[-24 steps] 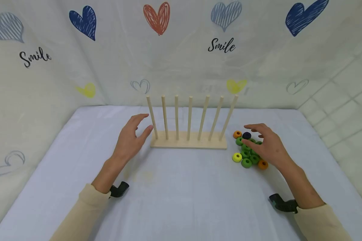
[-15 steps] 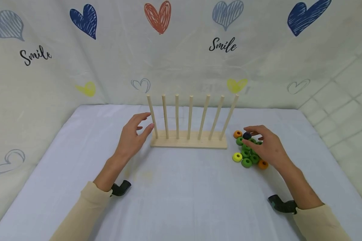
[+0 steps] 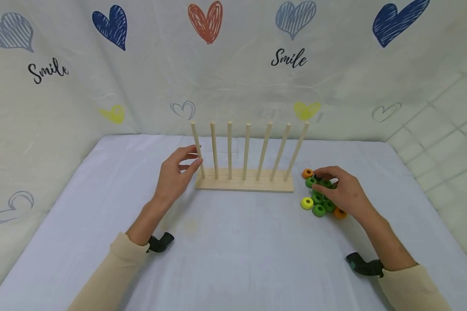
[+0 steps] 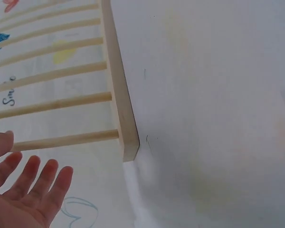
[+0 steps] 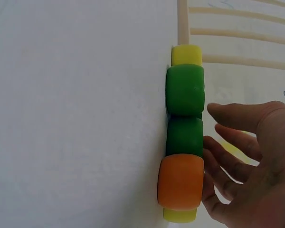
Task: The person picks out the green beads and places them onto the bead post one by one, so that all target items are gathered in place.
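My left hand [image 3: 176,172] reaches to the leftmost peg of a wooden peg rack [image 3: 245,183]. Its thumb and index fingertip lie close about that peg [image 3: 197,140], with a gap between them; the left wrist view shows the other fingers loosely spread. Over a cluster of wooden beads, my right hand [image 3: 346,190] is lowered, thumb and fingers apart. Its fingertips mostly cover a dark bead. Green beads [image 3: 319,211] make up most of the cluster, along with an orange bead [image 3: 307,173] and a yellow bead [image 3: 306,203]. Another orange bead [image 5: 180,183] shows in the right wrist view.
The rack carries several upright pegs on a flat base and stands toward the back of a table with a white cloth [image 3: 249,250]. Behind it hangs a pale curtain [image 3: 237,73] printed with hearts. Black wrist cameras [image 3: 161,242] sit at both wrists.
My left hand has moved slightly right, bringing its thumb and index finger to the leftmost peg. My right hand has lowered toward the dark bead, now mostly covered.
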The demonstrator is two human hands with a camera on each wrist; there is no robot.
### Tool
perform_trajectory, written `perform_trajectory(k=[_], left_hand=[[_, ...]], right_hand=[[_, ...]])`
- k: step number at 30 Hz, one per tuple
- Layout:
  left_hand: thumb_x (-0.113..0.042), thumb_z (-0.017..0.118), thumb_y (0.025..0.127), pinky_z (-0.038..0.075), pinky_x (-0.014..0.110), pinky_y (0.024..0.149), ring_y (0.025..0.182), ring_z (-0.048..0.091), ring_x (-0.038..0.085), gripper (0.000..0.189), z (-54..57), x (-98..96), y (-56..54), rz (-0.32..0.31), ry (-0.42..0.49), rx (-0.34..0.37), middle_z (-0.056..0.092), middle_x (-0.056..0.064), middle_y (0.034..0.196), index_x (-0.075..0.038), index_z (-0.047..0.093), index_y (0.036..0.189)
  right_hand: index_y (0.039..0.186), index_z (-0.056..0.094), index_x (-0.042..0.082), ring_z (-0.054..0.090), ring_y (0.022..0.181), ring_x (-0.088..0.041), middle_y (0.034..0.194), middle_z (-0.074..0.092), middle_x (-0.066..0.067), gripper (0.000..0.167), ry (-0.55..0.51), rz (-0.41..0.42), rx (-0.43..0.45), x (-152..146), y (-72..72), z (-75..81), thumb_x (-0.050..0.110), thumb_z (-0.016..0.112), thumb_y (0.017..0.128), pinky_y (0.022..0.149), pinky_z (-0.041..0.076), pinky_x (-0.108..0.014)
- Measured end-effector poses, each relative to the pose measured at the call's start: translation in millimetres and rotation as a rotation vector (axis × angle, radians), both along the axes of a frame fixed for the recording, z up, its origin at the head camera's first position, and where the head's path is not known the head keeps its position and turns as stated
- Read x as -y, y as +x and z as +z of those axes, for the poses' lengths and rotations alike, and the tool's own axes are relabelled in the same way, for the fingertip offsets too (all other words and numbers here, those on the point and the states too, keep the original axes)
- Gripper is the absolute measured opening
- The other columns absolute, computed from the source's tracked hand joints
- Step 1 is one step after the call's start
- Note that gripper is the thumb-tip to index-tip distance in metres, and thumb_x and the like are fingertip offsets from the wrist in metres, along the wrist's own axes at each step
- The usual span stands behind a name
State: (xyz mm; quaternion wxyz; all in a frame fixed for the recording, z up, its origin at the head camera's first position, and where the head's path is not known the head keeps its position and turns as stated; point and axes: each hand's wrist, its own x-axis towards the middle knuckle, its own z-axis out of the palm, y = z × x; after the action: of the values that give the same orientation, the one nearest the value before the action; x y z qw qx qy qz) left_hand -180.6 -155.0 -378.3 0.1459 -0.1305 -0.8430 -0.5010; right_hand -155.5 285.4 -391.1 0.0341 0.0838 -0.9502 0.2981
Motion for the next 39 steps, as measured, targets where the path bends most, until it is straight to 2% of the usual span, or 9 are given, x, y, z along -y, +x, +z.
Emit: perform_trajectory(k=[7, 12, 19, 30, 39], left_hand=[[-0.017, 0.073, 0.099, 0.059, 0.018, 0.084, 0.117, 0.072, 0.024, 0.038, -0.1, -4.0, -0.6, 0.003, 0.042, -0.016, 0.071, 0.006, 0.129, -0.017, 0.068, 0.137], [-0.015, 0.072, 0.099, 0.056, 0.011, 0.082, 0.114, 0.073, 0.023, 0.036, -1.6, -6.6, -2.0, -0.003, 0.080, -0.019, 0.072, 0.008, 0.129, -0.016, 0.069, 0.134], [-0.011, 0.071, 0.099, 0.056, 0.010, 0.081, 0.112, 0.073, 0.025, 0.034, -3.1, -9.5, -3.1, -0.009, 0.120, -0.005, 0.074, 0.012, 0.124, -0.009, 0.069, 0.133], [-0.013, 0.070, 0.101, 0.060, 0.015, 0.079, 0.102, 0.075, 0.026, 0.031, -4.5, -12.6, -7.0, 0.000, 0.139, 0.000, 0.076, 0.012, 0.115, -0.013, 0.071, 0.131], [-0.009, 0.070, 0.100, 0.063, 0.021, 0.078, 0.102, 0.075, 0.032, 0.035, -3.2, -12.2, -6.9, 0.004, 0.163, 0.009, 0.075, 0.014, 0.113, -0.015, 0.069, 0.134]], right_hand=[[0.131, 0.064, 0.001, 0.061, 0.113, -0.037, 0.124, 0.068, -0.021, 0.040, -0.002, 0.012, 0.049, -1, -1.3, -0.2, 0.017, 0.076, 0.096, 0.094, 0.053, -0.053], [0.129, 0.066, 0.002, 0.061, 0.113, -0.036, 0.122, 0.067, -0.021, 0.038, 0.006, 0.013, 0.079, 0, -2.6, 0.0, 0.016, 0.076, 0.095, 0.096, 0.052, -0.056], [0.129, 0.068, 0.006, 0.061, 0.111, -0.035, 0.121, 0.068, -0.020, 0.039, 0.027, 0.008, 0.108, 1, -5.0, -0.5, 0.019, 0.078, 0.094, 0.090, 0.051, -0.049], [0.128, 0.070, 0.006, 0.059, 0.112, -0.037, 0.123, 0.069, -0.022, 0.040, 0.054, -0.007, 0.130, 4, -11.0, -0.4, 0.024, 0.080, 0.093, 0.089, 0.052, -0.050], [0.130, 0.069, 0.006, 0.058, 0.114, -0.039, 0.121, 0.070, -0.022, 0.041, 0.076, -0.016, 0.178, 10, -15.0, -0.9, 0.027, 0.078, 0.095, 0.088, 0.052, -0.049]])
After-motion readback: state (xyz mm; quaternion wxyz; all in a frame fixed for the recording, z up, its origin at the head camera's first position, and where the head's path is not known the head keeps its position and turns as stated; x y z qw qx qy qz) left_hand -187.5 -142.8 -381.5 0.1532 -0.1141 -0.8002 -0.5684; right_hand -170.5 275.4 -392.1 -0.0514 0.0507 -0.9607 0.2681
